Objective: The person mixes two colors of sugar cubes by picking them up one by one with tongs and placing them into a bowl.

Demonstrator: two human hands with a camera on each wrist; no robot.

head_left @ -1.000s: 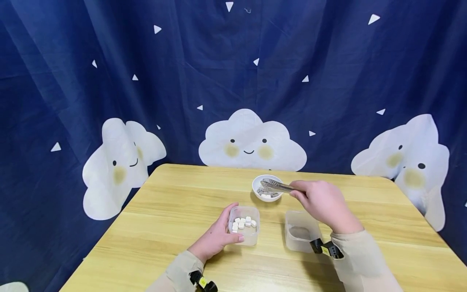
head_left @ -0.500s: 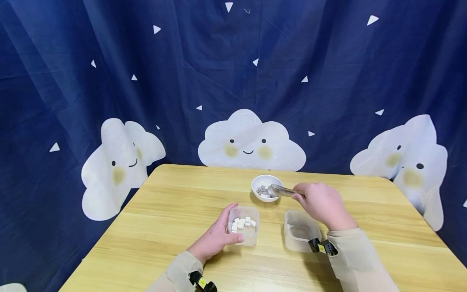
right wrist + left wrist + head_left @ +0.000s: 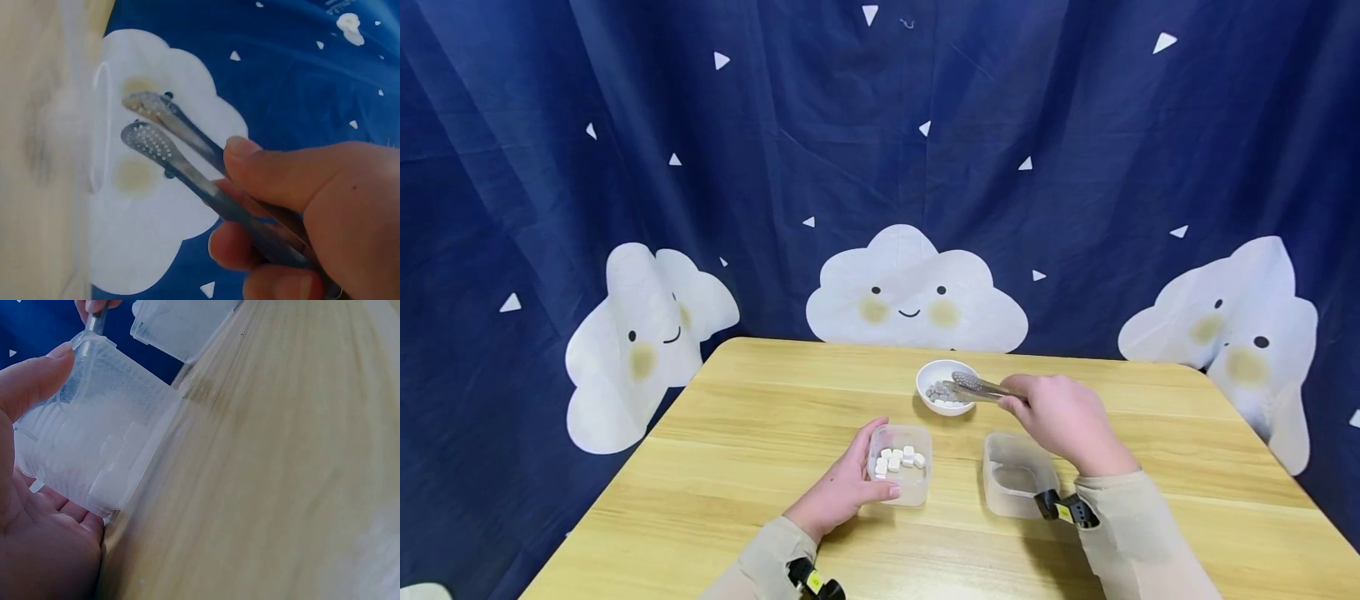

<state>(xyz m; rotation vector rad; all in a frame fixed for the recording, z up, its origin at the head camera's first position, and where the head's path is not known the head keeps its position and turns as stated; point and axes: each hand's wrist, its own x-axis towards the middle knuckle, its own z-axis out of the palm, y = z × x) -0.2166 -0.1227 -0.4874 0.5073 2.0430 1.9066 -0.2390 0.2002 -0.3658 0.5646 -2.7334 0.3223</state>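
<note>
My left hand (image 3: 838, 486) grips a clear plastic container (image 3: 912, 493) from its left side, thumb on the near wall. Several white cubes (image 3: 893, 465) lie inside that container. Metal tongs (image 3: 206, 187) with perforated tips are held in my right hand (image 3: 1067, 421), between thumb and fingers. In the right wrist view the tong tips stand a little apart, with nothing seen between them. The tips overlap the white bowl (image 3: 927, 403) in the head view. Grey and white cubes (image 3: 942, 393) sit in the bowl.
A second clear container (image 3: 1002, 502) stands under my right forearm, at the right. The wooden table (image 3: 760, 400) ends at the back against a dark blue curtain (image 3: 760, 167) with white clouds. A black camera (image 3: 1063, 507) is strapped to the right wrist.
The tongs dip lower into the right side of the bowl, then lift slightly with their tips spread apart. My left hand and its container stay in place.
</note>
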